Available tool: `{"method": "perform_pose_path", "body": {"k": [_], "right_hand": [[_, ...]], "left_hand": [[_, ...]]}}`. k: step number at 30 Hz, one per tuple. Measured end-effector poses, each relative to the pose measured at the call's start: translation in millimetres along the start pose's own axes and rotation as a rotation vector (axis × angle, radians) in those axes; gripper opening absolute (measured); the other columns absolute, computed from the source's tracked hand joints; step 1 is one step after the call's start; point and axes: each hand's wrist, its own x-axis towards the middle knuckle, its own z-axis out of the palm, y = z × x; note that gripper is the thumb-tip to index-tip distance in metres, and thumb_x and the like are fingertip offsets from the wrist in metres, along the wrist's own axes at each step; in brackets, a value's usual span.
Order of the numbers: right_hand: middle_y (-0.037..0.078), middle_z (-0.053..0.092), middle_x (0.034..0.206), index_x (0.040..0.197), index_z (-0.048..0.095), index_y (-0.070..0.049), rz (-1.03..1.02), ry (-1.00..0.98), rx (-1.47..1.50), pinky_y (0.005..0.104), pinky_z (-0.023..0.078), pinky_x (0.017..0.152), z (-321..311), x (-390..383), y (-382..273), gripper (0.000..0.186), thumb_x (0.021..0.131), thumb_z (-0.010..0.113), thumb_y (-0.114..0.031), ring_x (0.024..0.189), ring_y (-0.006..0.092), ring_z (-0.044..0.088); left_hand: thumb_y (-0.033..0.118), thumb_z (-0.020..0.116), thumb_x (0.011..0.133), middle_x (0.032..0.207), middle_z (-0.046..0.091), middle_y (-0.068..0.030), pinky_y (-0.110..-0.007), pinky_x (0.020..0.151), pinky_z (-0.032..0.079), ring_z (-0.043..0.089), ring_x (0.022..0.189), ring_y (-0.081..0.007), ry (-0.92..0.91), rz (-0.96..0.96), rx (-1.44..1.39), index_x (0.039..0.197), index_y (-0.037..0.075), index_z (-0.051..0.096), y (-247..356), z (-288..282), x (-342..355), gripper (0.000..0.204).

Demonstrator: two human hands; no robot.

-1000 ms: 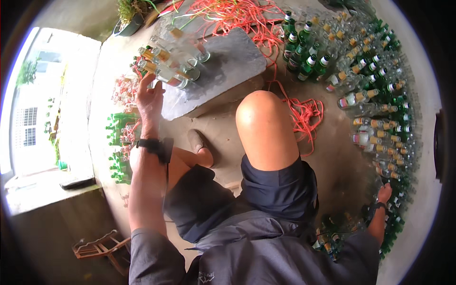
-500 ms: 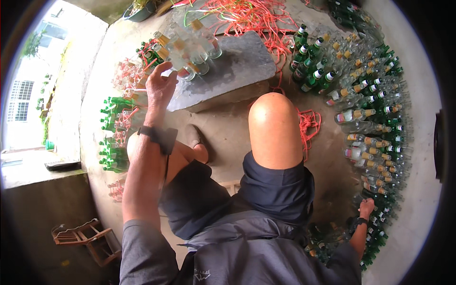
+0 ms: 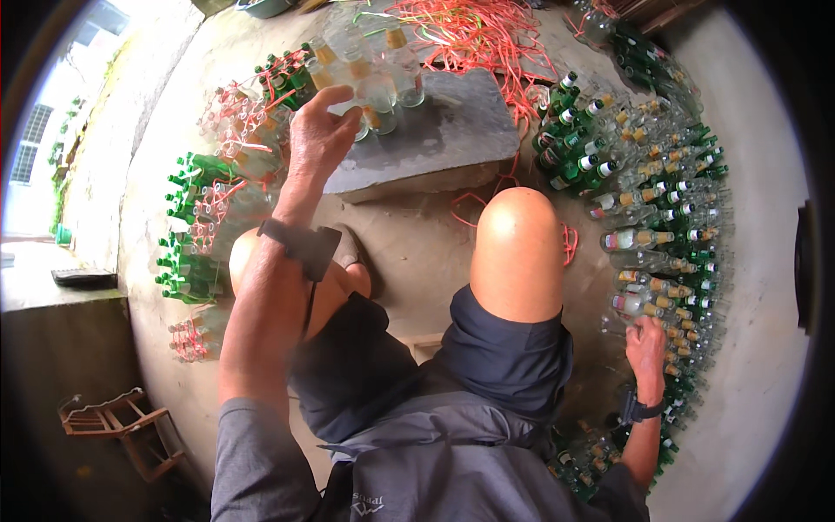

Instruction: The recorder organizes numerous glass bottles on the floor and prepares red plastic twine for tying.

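My left hand (image 3: 323,130) reaches over the near left edge of a grey stone slab (image 3: 452,130), thumb and forefinger curved apart with nothing between them. Just beyond its fingers, a cluster of clear glass bottles (image 3: 376,91) with yellowish neck bands stands upright on the slab. Off to the right, my right hand (image 3: 645,344) is closed at the inner edge of the massed bottles. A clear glass bottle (image 3: 615,326) sticks out from its fingers to the left; its neck is hidden by the hand.
Clear and green bottles (image 3: 652,235) crowd the floor on the right. Bundles of bottles tied with red strips (image 3: 209,217) stand at left. A heap of red plastic strips (image 3: 470,39) lies behind the slab, and a small wooden stool (image 3: 122,426) is at lower left.
My right hand has moved forward and slightly left along the bottles, and a clear bottle now shows beside it. My left hand stays near the bottles on the slab. The whole view has shifted a little.
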Motion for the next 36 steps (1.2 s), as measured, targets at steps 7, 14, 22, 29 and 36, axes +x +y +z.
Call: {"method": "perform_pose_path", "body": {"k": [7,14,22,29,36], "right_hand": [[0.017,0.056,0.086,0.096,0.062,0.004,-0.270,0.075,0.156,0.0406,0.046,0.064,-72.5,89.4,-134.8,0.018,0.079,0.068,0.002,0.068,0.0327,0.057],[0.014,0.057,0.083,0.095,0.064,0.005,-0.488,0.170,0.185,0.0355,0.045,0.057,-103.5,156.9,-235.5,0.017,0.080,0.068,0.002,0.057,0.0227,0.054],[0.013,0.058,0.084,0.097,0.065,0.004,-0.528,0.166,0.235,0.0336,0.046,0.057,-94.6,189.3,-283.2,0.018,0.079,0.069,0.001,0.059,0.0201,0.056],[0.014,0.058,0.084,0.095,0.066,0.004,-0.524,0.106,0.242,0.0349,0.048,0.058,-75.3,199.3,-282.8,0.018,0.078,0.070,0.001,0.061,0.0252,0.060],[0.016,0.058,0.085,0.093,0.065,0.004,-0.477,0.085,0.213,0.0368,0.049,0.058,-62.0,202.2,-267.4,0.017,0.077,0.070,0.002,0.062,0.0287,0.061]], "left_hand": [[0.010,0.067,0.086,0.109,0.071,-0.0118,-0.028,0.070,0.055,0.072,0.081,-0.0152,0.019,0.047,0.044,0.122,-0.002,0.062,0.7,-8.6,18.6,0.039],[0.016,0.072,0.082,0.117,0.068,-0.0170,-0.041,0.087,0.054,0.069,0.096,-0.0322,0.210,0.292,0.345,0.122,0.005,0.064,-11.7,-4.2,75.7,0.042],[0.027,0.070,0.081,0.105,0.068,-0.0228,-0.045,0.088,0.052,0.066,0.101,-0.0385,0.162,0.236,0.373,0.123,0.007,0.063,-32.0,27.5,109.3,0.047],[0.026,0.071,0.079,0.093,0.071,-0.0232,-0.043,0.083,0.054,0.070,0.091,-0.0350,0.154,0.084,0.359,0.112,0.006,0.070,-32.4,39.2,120.1,0.039],[0.024,0.070,0.078,0.098,0.072,-0.0209,-0.041,0.084,0.054,0.071,0.091,-0.0355,0.138,0.151,0.327,0.106,0.004,0.072,-22.3,46.9,118.8,0.035]]}}
